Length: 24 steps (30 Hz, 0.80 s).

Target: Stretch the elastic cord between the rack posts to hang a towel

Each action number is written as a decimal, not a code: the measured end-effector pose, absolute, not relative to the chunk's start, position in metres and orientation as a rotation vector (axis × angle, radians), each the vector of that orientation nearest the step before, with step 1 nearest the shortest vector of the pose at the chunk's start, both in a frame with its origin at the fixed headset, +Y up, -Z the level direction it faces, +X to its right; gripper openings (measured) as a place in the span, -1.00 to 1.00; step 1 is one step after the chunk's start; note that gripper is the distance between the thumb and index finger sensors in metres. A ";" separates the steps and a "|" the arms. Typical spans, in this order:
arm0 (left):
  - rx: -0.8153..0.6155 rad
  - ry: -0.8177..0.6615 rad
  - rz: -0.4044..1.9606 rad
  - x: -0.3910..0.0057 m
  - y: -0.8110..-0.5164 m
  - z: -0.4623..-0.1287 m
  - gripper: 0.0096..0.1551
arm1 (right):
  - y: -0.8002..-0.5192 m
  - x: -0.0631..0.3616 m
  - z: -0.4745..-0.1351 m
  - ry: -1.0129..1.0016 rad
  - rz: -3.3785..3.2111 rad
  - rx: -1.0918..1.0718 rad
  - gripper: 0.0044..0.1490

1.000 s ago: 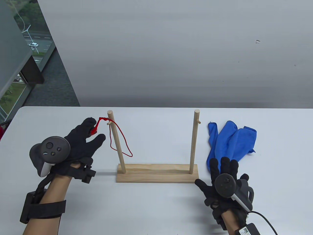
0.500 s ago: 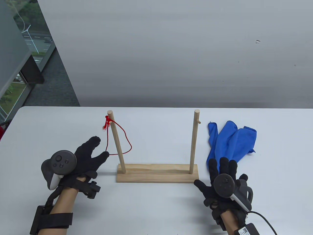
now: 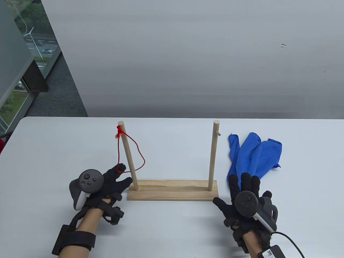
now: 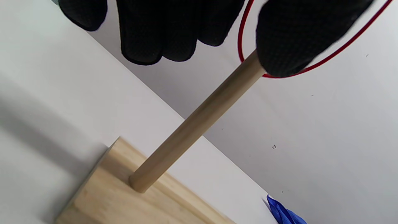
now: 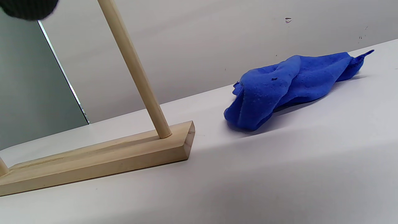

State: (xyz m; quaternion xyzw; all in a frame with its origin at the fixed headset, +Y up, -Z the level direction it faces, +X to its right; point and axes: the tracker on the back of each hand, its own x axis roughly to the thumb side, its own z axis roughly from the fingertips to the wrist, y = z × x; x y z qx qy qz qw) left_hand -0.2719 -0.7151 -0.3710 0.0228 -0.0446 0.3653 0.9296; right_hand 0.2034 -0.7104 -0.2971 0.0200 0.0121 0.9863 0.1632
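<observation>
Right hand (image 3: 243, 200): lower right of the table view, flat on the bench (image 3: 172, 231) with fingers spread apart, gripping nothing; fingertips just short of the towel's near end, thumb tip near the right corner of the rack base.
Left hand (image 3: 107, 184): lower left of centre, fingers (image 4: 149, 34) loosely apart beside the foot of the left post; one fingertip up against the low end of the cord loop, actual pinch impossible to tell.
Rack base (image 3: 173, 190): pale wooden plank lying across the bench between the two hands, carrying both posts.
Left post (image 3: 128, 156): upright dowel at the left end of the base, small peg near its top.
Elastic cord (image 3: 139, 158): red, knotted at the peg near the top of the left post, hanging slack in a loop down both sides of that post; nowhere near the right post.
Right post (image 3: 212, 156): upright at the right end of the base, peg bare.
Towel (image 3: 255, 156): blue, crumpled on the bench right of the rack, just beyond the right hand.
</observation>
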 end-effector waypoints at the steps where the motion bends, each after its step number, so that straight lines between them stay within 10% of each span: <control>1: 0.032 -0.085 0.747 -0.270 -0.720 -0.373 -0.13 | -0.710 0.204 -0.297 0.035 2.812 0.057 0.23; 24: -0.008 -0.020 0.608 -0.246 -0.767 -0.379 -0.38 | -0.712 0.194 -0.297 -0.002 2.780 0.153 0.22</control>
